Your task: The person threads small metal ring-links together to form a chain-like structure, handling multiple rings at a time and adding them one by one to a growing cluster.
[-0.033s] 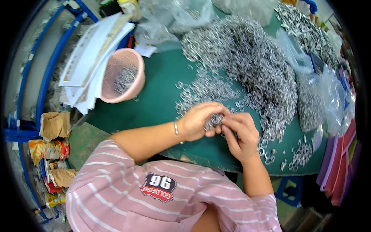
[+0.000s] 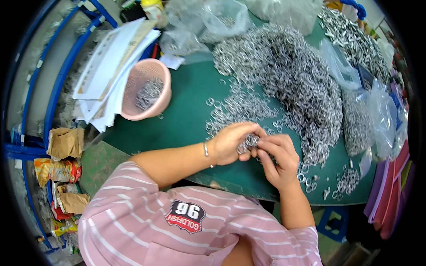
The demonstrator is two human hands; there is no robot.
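Observation:
Above the table's front edge, my left hand (image 2: 230, 142) cups a cluster of small metal rings (image 2: 248, 142) in its curled fingers. My right hand (image 2: 280, 160) meets it from the right, thumb and fingertips pinched together at the edge of that cluster. What lies between the right fingertips is too small to make out. Just beyond both hands, a thin spread of loose rings (image 2: 242, 106) covers the green table (image 2: 188, 95). It runs into a large heap of grey metal rings (image 2: 288, 66) behind and to the right.
On the left stand a pink plastic basket (image 2: 166, 99) holding some metal pieces and a stack of papers (image 2: 104, 66). Clear plastic bags (image 2: 222, 20) lie at the back. A small ring pile (image 2: 348, 178) sits near the right front edge; metal pieces (image 2: 350, 35) lie far right.
The whole view has shifted slightly, so the table and hands appear a little lower and further right. Both hands keep nearly the same pose around the rings.

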